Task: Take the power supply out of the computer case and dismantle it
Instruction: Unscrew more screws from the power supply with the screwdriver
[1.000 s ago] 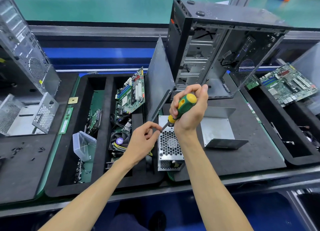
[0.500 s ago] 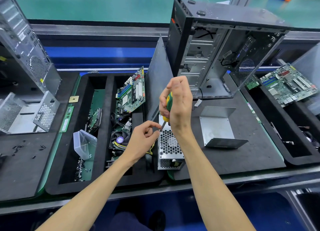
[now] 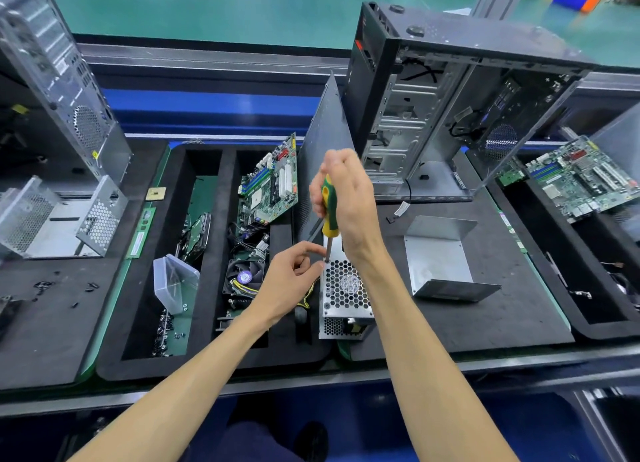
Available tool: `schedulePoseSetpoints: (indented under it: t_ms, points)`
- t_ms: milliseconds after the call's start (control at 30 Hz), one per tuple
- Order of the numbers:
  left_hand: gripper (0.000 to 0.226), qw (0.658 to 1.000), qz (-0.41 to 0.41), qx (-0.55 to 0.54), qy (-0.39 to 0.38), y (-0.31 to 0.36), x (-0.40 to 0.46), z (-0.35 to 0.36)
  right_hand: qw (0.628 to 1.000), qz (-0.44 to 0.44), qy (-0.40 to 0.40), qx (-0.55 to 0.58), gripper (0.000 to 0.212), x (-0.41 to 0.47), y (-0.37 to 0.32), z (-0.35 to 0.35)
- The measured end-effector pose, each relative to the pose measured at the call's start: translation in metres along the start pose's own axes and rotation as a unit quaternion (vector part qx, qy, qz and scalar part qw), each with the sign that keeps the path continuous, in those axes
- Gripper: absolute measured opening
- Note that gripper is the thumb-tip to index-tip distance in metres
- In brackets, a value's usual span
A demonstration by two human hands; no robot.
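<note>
power supply (image 3: 344, 290) under upright screwdriver (image 3: 329, 209) in fisted right hand (image 3: 346, 198), left hand (image 3: 294, 274) fingertips pinching its shaft

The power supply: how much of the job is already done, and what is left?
Done: the power supply is out of the computer case and lies on the mat, with a bent metal cover beside it. In hand: the right hand holds a screwdriver upright on its corner; the left hand steadies the tip. Left: opening its perforated housing.

electronics disassembly line: gutted computer cases (image 3: 450, 108), motherboards (image 3: 272, 181) in foam trays (image 3: 211, 364)
</note>
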State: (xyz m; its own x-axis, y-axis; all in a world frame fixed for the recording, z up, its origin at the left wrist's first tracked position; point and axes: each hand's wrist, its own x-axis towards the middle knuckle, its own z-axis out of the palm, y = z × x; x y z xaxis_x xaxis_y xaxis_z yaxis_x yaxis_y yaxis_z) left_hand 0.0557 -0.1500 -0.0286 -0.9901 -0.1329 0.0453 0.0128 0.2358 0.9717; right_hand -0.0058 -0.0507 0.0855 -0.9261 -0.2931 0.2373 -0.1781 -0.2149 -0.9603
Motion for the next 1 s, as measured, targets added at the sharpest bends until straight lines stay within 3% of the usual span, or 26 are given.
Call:
schedulePoseSetpoints:
  t_ms: [267,400,567,667,800,1000]
  points:
    - [0.014,1.000,-0.008,0.000,0.002,-0.001,0.000,0.001,0.997,-0.025,0.050,-0.057,0.018,-0.008,0.009,-0.006]
    - [0.013,1.000,-0.005,-0.005,-0.006,-0.002,-0.001,0.002,0.999,-0.026,0.043,0.019,0.034,-0.006,0.007,-0.008]
    - [0.021,1.000,0.002,0.009,-0.008,-0.002,0.000,0.005,0.996,-0.027,0.054,0.064,0.016,-0.004,0.011,-0.007]
    - [0.019,1.000,0.007,0.016,-0.004,-0.002,0.002,0.006,0.997,-0.037,0.060,0.030,0.017,-0.004,0.012,-0.011]
    - [0.014,1.000,0.008,0.020,0.006,-0.002,0.002,0.007,0.997,-0.031,0.052,0.039,0.036,-0.003,0.012,-0.016]
    - [0.016,0.999,0.015,0.027,0.010,0.001,0.002,0.007,0.995,-0.029,0.063,0.069,0.022,-0.003,0.014,-0.018]
